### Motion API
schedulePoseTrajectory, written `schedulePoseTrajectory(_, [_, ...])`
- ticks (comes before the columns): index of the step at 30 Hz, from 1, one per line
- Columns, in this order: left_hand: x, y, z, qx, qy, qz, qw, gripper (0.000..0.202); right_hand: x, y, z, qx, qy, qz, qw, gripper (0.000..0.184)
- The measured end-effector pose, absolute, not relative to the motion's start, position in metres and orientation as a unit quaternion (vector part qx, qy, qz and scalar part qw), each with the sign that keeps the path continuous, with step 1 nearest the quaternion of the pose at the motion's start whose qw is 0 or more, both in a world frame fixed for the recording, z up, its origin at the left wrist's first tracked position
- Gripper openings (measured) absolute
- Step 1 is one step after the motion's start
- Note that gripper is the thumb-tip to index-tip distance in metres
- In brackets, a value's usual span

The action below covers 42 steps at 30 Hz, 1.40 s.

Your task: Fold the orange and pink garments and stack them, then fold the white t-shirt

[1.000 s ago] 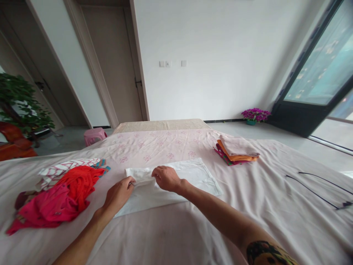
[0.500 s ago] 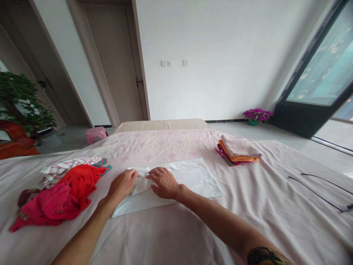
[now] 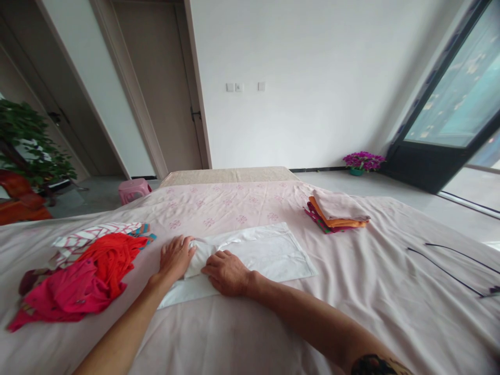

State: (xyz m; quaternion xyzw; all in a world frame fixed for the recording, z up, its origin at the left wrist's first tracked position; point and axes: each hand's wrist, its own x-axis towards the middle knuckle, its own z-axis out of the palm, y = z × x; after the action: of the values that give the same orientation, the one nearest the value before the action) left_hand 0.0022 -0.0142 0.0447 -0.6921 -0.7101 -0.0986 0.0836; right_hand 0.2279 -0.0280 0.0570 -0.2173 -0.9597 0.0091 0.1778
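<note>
A white cloth point(image 3: 265, 252) lies flat on the bed, its left end bunched into a fold. My left hand point(image 3: 175, 258) rests at that left end, fingers curved over the bunched fabric. My right hand point(image 3: 225, 272) sits just to the right of it, nearer me, fingers curled and pressing on the cloth beside the fold. Both hands touch the white cloth.
A pile of red, pink and striped garments point(image 3: 82, 271) lies to the left. A folded stack of beige, orange and patterned cloths point(image 3: 336, 211) sits at the back right. A black cord point(image 3: 449, 263) trails at the right. The pale pink sheet point(image 3: 242, 333) covers the bed.
The far-left part of the white cloth has been drawn toward me and bunched. My right hand has moved nearer me and my left hand has slid onto the cloth's left end.
</note>
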Motion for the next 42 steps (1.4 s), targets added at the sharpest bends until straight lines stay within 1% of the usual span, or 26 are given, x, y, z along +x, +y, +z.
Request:
schedulePoseTrajectory(3, [0.008, -0.017, 0.051, -0.707, -0.688, -0.113, 0.119, 0.034, 0.229, -0.03, 0.056, -0.226, -0.959, 0.006, 0.172, 0.017])
schedulePoseTrajectory(7, [0.014, -0.023, 0.055, -0.744, -0.648, -0.145, 0.074, 0.034, 0.231, -0.032, 0.059, -0.244, -0.946, -0.001, 0.213, 0.032])
schedulePoseTrajectory(9, [0.017, -0.027, 0.053, -0.743, -0.652, -0.144, 0.058, 0.036, 0.232, -0.033, 0.06, -0.252, -0.942, 0.002, 0.224, 0.034])
schedulePoseTrajectory(13, [0.021, -0.037, 0.052, -0.727, -0.676, -0.107, 0.056, 0.039, 0.231, -0.034, 0.06, -0.289, -0.939, 0.004, 0.189, 0.016])
schedulePoseTrajectory(14, [0.023, -0.039, 0.053, -0.72, -0.684, -0.1, 0.063, 0.039, 0.23, -0.034, 0.06, -0.297, -0.937, -0.001, 0.183, 0.015])
schedulePoseTrajectory(19, [0.03, -0.05, 0.059, -0.691, -0.712, -0.08, 0.093, 0.034, 0.23, -0.035, 0.059, -0.306, -0.935, -0.012, 0.179, 0.013])
schedulePoseTrajectory(24, [0.032, -0.054, 0.06, -0.692, -0.709, -0.081, 0.111, 0.025, 0.23, -0.035, 0.059, -0.306, -0.933, -0.016, 0.189, 0.012])
schedulePoseTrajectory(31, [0.035, -0.057, 0.063, -0.687, -0.714, -0.06, 0.124, 0.025, 0.231, -0.034, 0.057, -0.304, -0.932, -0.014, 0.196, 0.011])
schedulePoseTrajectory(34, [0.036, -0.057, 0.062, -0.694, -0.706, -0.073, 0.121, 0.024, 0.231, -0.033, 0.057, -0.304, -0.932, -0.009, 0.197, 0.011])
schedulePoseTrajectory(37, [0.038, -0.05, 0.056, -0.729, -0.664, -0.138, 0.09, 0.027, 0.23, -0.032, 0.055, -0.3, -0.934, -0.004, 0.195, 0.011])
schedulePoseTrajectory(42, [0.051, -0.031, 0.04, -0.765, -0.588, -0.258, -0.048, 0.038, 0.229, -0.029, 0.052, -0.296, -0.936, 0.001, 0.192, 0.008])
